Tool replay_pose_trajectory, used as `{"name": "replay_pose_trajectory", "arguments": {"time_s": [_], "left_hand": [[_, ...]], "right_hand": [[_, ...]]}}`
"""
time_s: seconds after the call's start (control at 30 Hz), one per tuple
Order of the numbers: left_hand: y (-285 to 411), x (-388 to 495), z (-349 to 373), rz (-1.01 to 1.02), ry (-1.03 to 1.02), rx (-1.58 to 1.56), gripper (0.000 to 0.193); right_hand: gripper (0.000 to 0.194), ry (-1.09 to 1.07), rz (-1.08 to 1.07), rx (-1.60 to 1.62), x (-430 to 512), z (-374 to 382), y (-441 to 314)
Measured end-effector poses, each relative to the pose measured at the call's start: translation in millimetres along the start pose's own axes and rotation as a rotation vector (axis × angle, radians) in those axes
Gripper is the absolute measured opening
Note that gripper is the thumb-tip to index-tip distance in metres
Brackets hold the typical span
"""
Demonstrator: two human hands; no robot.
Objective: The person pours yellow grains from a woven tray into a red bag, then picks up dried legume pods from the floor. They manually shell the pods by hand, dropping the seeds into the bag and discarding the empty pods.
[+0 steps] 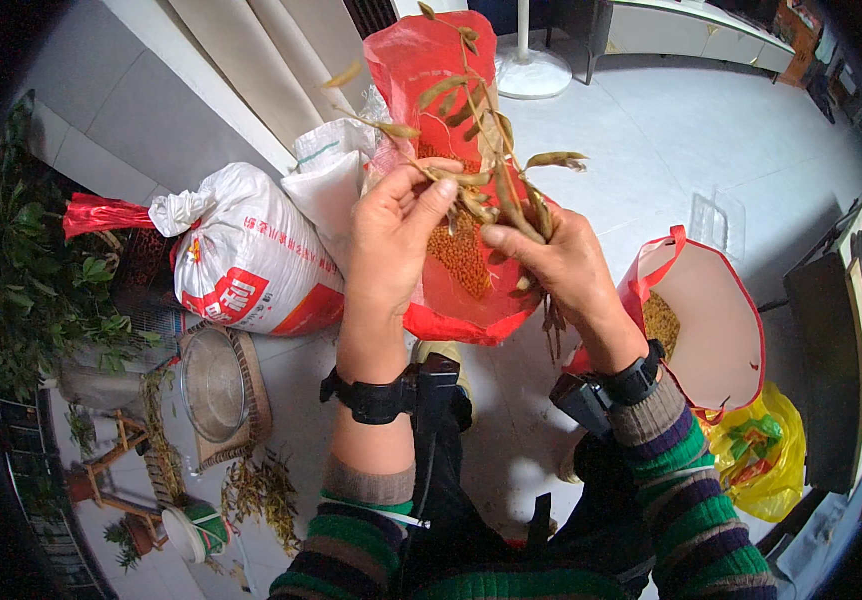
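Dried bean stalks with brown pods (506,172) are held over an open red woven sack (449,37). My right hand (562,262) grips the bundle of stems, whose lower ends hang beneath it. On the left, my left hand (404,214) pinches a pod on a side stem between thumb and fingers. Small orange-brown beans (457,255) lie inside the sack below both hands. Whether the pod at my left fingertips is split cannot be told.
A full white sack (258,240) lies at the left, near a wire mesh basket (213,382) and loose dried stalks (260,491). A red-edged bag (716,322) with grain and a yellow plastic bag (772,465) stand at the right. A white round stand base (532,73) is beyond the sack.
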State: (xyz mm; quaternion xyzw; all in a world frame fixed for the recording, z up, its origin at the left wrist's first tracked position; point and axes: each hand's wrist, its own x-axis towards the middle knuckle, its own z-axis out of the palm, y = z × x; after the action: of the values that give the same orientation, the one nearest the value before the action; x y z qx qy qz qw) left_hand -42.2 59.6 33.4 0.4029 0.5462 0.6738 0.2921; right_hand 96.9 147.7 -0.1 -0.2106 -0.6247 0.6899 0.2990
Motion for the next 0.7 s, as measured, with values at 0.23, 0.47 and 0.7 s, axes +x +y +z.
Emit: {"name": "replay_pose_trajectory", "arguments": {"time_s": [0.23, 0.47, 0.7], "left_hand": [[3.6, -3.8, -9.8, -0.168, -0.146, 0.0, 0.019], [2.9, -5.8, -5.2, -0.191, -0.185, 0.014, 0.022], [4.3, -5.3, -7.5, -0.227, -0.212, -0.053, 0.02]], "right_hand": [[0.024, 0.131, 0.035, 0.079, -2.1, -8.2, -4.2], [0.026, 0.058, -0.051, -0.026, -4.3, 2.2, -9.6], [0.024, 0.014, -0.015, -0.053, -2.4, -2.9, -15.9]]}}
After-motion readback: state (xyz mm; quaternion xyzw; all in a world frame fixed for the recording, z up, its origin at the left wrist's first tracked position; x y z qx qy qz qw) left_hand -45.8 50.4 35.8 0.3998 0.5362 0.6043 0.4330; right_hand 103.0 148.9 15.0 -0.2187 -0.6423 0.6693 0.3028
